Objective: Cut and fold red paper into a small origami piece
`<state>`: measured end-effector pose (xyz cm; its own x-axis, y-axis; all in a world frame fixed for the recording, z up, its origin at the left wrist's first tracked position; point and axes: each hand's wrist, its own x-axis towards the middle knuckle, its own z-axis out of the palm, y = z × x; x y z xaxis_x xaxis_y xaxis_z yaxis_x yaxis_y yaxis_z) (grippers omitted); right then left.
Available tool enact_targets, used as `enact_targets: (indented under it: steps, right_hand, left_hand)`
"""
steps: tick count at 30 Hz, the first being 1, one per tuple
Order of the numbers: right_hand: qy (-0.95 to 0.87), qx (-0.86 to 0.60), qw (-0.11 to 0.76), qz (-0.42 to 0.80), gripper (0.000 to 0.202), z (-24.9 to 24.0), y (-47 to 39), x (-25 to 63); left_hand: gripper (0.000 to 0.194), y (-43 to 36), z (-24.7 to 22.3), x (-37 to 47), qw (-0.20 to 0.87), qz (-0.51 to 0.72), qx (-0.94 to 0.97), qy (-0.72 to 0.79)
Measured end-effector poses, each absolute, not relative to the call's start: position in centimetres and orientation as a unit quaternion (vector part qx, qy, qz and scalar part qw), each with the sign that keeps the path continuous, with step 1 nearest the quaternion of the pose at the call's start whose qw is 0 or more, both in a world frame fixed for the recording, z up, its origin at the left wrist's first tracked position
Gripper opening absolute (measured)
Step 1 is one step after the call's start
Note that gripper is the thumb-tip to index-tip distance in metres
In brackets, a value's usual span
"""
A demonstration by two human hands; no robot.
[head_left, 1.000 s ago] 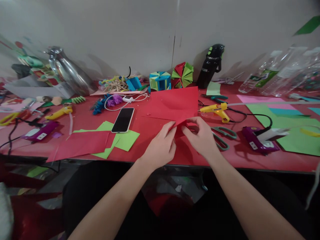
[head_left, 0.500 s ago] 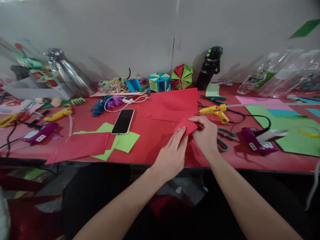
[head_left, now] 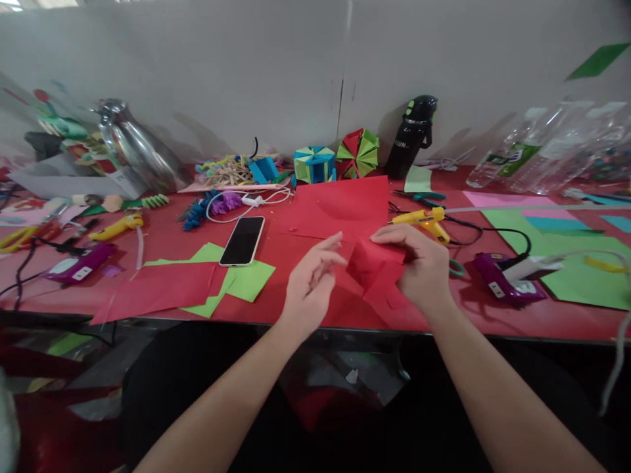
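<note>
Between my hands a small red sheet of folded paper (head_left: pixel 377 263) is tilted up off the red table. My right hand (head_left: pixel 419 266) pinches it along its right and upper edge. To its left, my left hand (head_left: pixel 311 282) is apart from the paper, fingers loosely curled and spread, holding nothing. Behind the hands lies a large red paper sheet (head_left: pixel 345 207). A yellow glue gun (head_left: pixel 421 220) rests just beyond my right hand, and part of a scissors handle (head_left: pixel 456 268) shows beside that hand.
A phone (head_left: pixel 242 242) lies on green paper (head_left: pixel 254 281) at left, near more red paper (head_left: pixel 170 288). Purple power strips (head_left: pixel 507 279) with cords sit at right. Along the wall stand a steel jug (head_left: pixel 140 148), a black bottle (head_left: pixel 411 138), paper models (head_left: pixel 359 152) and clear plastic bottles (head_left: pixel 552 148).
My left hand has let go of the red paper and moved left. The paper has been turned and opened out in my right hand, which now covers more of the scissors.
</note>
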<state>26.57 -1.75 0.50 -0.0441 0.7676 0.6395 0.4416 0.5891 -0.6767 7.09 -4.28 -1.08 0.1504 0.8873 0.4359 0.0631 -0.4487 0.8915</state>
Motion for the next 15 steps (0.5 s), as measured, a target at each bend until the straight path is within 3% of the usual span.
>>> enact_targets:
  steps: [5,15]
  right_hand:
    - [-0.728,-0.389,0.524,0.210,0.013,0.8,-2.5,25.8]
    - [-0.766,-0.346,0.499,0.210,0.010,0.8,-3.0,25.4]
  left_hand:
    - [0.038,-3.0,-1.2,6.7,0.457,0.499,0.632,0.378]
    - [0.027,-3.0,-0.8,6.1,0.468,0.503,0.614,0.388]
